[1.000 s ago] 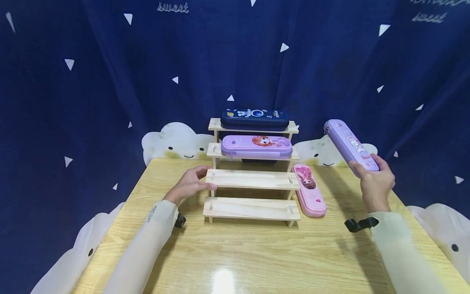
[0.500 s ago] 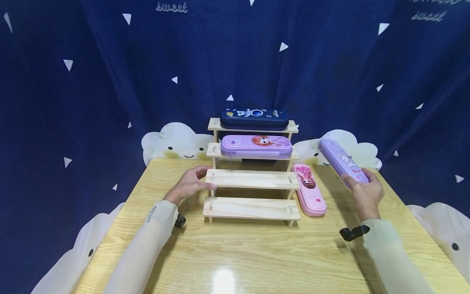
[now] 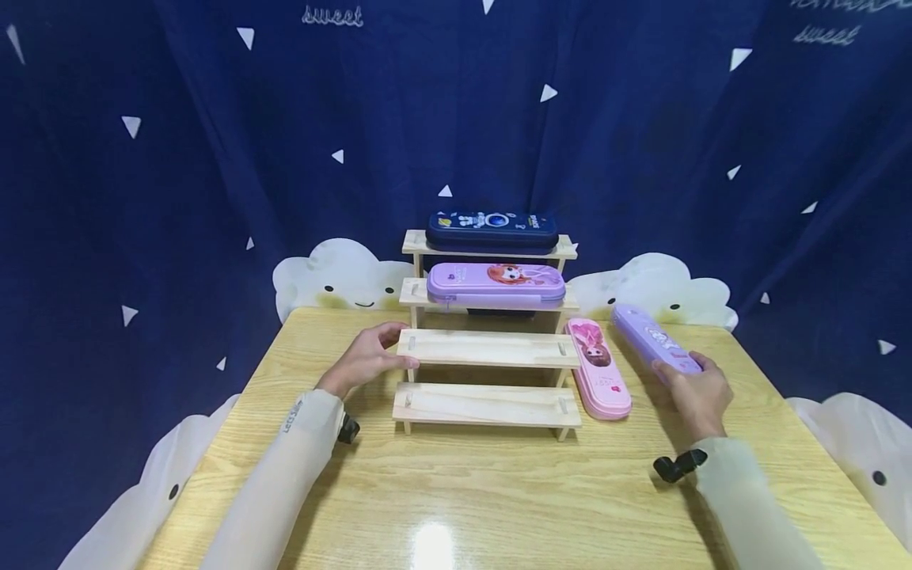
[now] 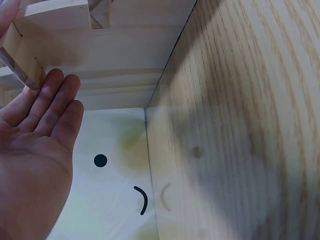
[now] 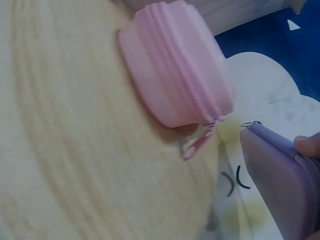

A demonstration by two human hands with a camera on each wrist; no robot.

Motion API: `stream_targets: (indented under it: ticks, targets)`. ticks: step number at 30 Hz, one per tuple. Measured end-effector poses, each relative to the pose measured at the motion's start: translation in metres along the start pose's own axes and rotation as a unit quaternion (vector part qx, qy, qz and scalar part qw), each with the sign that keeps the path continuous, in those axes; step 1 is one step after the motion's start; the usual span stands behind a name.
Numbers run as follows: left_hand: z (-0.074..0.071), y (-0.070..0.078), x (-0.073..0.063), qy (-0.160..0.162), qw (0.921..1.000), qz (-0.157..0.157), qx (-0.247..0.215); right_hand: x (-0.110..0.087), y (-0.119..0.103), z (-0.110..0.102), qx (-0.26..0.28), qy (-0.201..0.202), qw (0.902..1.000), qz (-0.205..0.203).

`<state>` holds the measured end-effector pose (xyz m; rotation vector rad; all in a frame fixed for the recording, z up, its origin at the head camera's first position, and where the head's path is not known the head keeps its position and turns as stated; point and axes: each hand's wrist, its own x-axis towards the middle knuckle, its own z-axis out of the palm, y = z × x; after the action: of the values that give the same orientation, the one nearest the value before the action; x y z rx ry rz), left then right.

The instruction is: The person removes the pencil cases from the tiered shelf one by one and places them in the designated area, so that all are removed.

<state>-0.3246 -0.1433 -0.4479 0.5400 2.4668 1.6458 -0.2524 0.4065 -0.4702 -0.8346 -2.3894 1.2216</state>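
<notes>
My right hand [image 3: 701, 396] grips the near end of a lavender pencil case [image 3: 647, 334], low over the table's back right; I cannot tell whether it touches the tabletop. In the right wrist view, only a thumb and the case's zipped end show. Left of it lies a pink pencil case [image 3: 604, 381], beside a tiered wooden shelf [image 3: 492, 348]. My left hand [image 3: 365, 360] holds the left end of the shelf's second board from the bottom, thumb in front and fingers behind. A navy space-print pencil case [image 3: 492, 232] occupies the top board, with a purple pencil case [image 3: 463, 286] one board below.
The light wood table [image 3: 484, 491] backs onto a dark blue curtain [image 3: 641, 142] with white triangles. White smiling cloud shapes [image 3: 349, 273] border the table's back and sides. The shelf's lowest board [image 3: 484, 404] stands nearest the front.
My right hand has lowered the lavender pencil case and brought it leftward, closer to the pink one. The left hand has stayed on the shelf.
</notes>
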Motion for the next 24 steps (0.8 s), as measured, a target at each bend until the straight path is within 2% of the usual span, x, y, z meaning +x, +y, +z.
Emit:
stream_targets:
  ticks: [7, 16, 24]
  targets:
    - [0.000, -0.001, 0.000, 0.000, 1.0000, 0.001, -0.004, -0.006, 0.006, 0.008, -0.033, -0.021, 0.9992, 0.008]
    - [-0.002, -0.001, 0.000, 0.002, 1.0000, -0.004, 0.006, -0.011, 0.006, 0.013, -0.090, -0.056, 0.9935, -0.042]
    - [-0.002, -0.001, 0.001, -0.006, 1.0000, -0.003, 0.001, -0.011, 0.010, 0.020, -0.106, -0.063, 0.9911, -0.049]
